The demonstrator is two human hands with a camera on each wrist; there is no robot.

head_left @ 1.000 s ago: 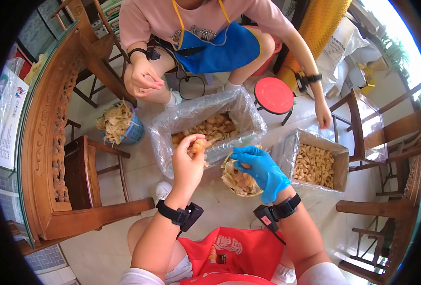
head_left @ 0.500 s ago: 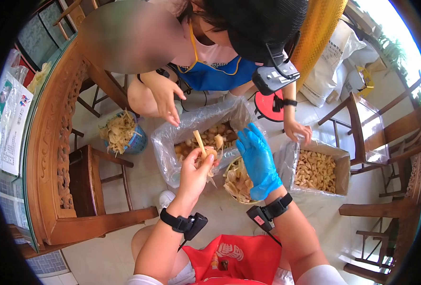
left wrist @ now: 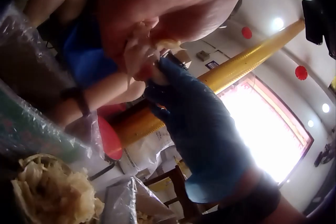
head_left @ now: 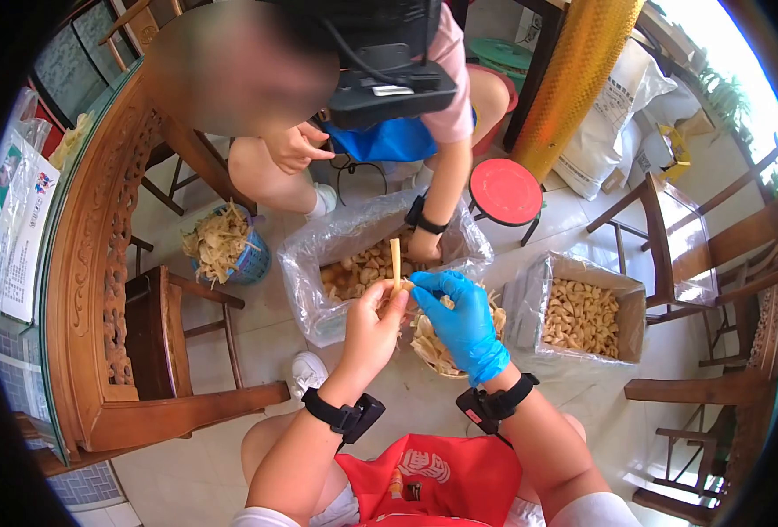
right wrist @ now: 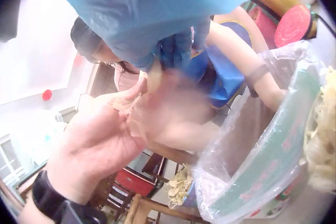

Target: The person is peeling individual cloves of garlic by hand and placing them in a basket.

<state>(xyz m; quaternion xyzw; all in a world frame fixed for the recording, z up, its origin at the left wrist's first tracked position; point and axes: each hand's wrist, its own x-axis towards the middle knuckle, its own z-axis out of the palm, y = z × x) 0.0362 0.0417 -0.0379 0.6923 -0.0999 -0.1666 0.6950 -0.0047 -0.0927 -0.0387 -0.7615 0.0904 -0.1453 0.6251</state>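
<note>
My bare left hand (head_left: pixel 371 329) holds a garlic bulb whose pale dry stalk (head_left: pixel 396 259) sticks up past the fingertips. Papery skin (left wrist: pixel 137 50) hangs loose from the bulb in the left wrist view. My right hand (head_left: pixel 463 325), in a blue glove, meets the left at the bulb, thumb and fingers pinching a pale garlic clove (right wrist: pixel 154 82). Both hands work in front of a plastic-lined box (head_left: pixel 301 285) of garlic. Under the right hand stands a round basket of garlic skins (head_left: pixel 433 342). A second lined box with loose cloves (head_left: pixel 582 312) is to the right.
Across from me a person in a blue apron (head_left: pixel 376 140) leans in, one hand (head_left: pixel 424 248) inside the middle box. A blue bin of husks (head_left: pixel 250 259) stands at left. Wooden chairs (head_left: pixel 683 233) flank both sides, and a red stool (head_left: pixel 506 191) is behind the boxes.
My right hand has swung left from beside the basket to the bulb, its spread fingers closing to a pinch. The other person's hand has moved from the right box into the middle one.
</note>
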